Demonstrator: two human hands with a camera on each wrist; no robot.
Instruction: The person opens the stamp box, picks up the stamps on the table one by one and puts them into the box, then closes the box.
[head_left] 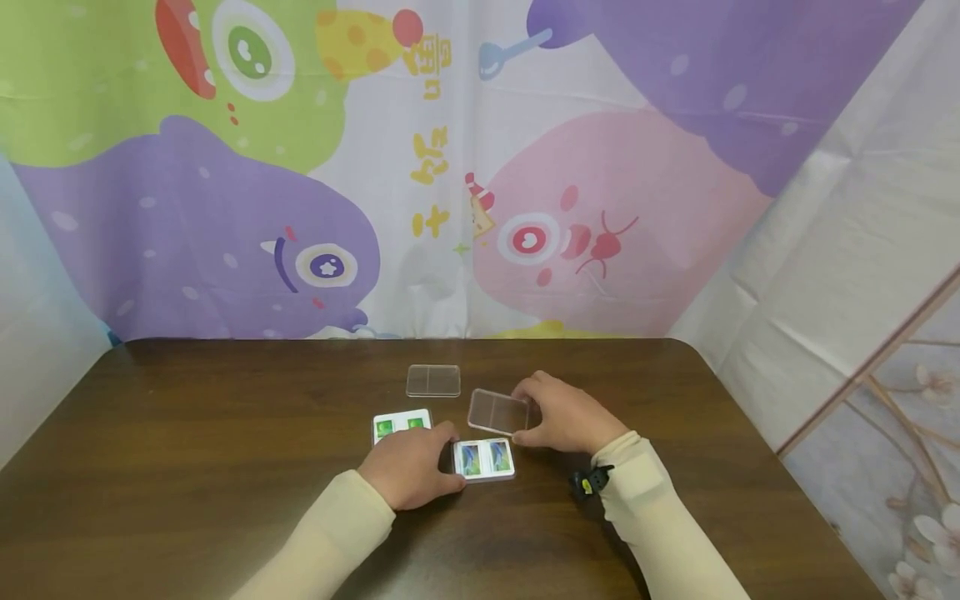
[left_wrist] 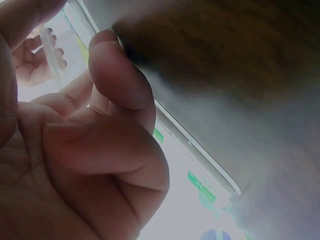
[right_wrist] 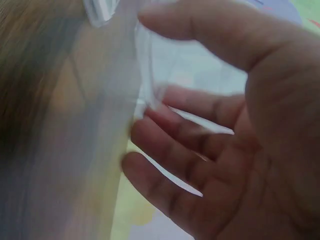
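My right hand (head_left: 570, 414) pinches a clear plastic lid (head_left: 495, 412) by its right end, thumb on the near edge and fingers on the far edge. In the right wrist view the lid's edge (right_wrist: 146, 70) shows blurred between thumb and fingers. Just in front of the lid lies a flat clear case (head_left: 484, 460) with two blue-green picture cards. My left hand (head_left: 408, 467) holds this case at its left end between thumb and forefinger. A second case (head_left: 401, 419) with two green pictures lies partly hidden under that hand.
Another clear lid (head_left: 433, 381) lies farther back on the dark brown wooden table (head_left: 225, 467). A cartoon-print curtain (head_left: 420, 167) hangs behind the table's far edge. A black strap with a small device (head_left: 588, 482) is on my right wrist.
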